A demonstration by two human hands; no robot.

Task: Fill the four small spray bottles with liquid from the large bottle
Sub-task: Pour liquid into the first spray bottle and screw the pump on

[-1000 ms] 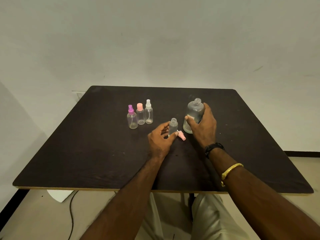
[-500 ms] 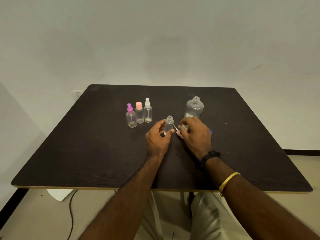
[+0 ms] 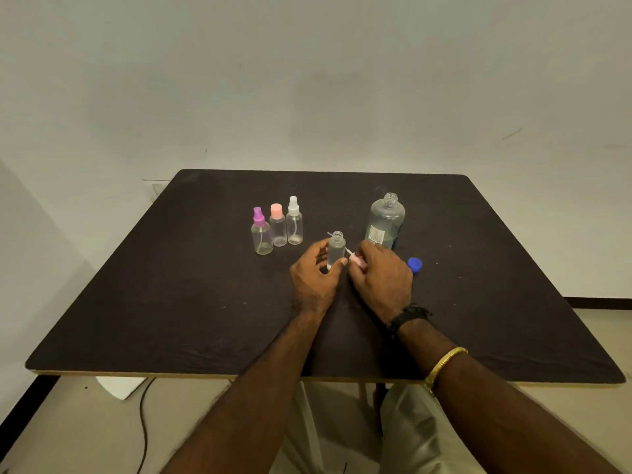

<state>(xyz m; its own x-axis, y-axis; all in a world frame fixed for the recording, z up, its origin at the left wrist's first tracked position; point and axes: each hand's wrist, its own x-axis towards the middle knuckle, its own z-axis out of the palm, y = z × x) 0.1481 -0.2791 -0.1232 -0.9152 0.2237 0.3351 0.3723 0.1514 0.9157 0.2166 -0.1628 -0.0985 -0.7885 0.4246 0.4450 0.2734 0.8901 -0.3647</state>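
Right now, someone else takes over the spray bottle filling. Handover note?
Left hand grips the uncapped small clear plastic bottle, held upright over the dark table.
Right hand pinches the pink spray top, which is off the bottle.
Large clear bottle stands open behind the right hand. Its round blue cap lies to the right.
Three small bottles, purple-topped, peach-topped and white-topped, stand capped in a row to the left.
Done: large and one small bottle opened. Fill levels unreadable.
Left: refit the pink top, check the other three.

A dark table bears 3 capped spray bottles, an open small bottle, a large bottle and a blue cap.
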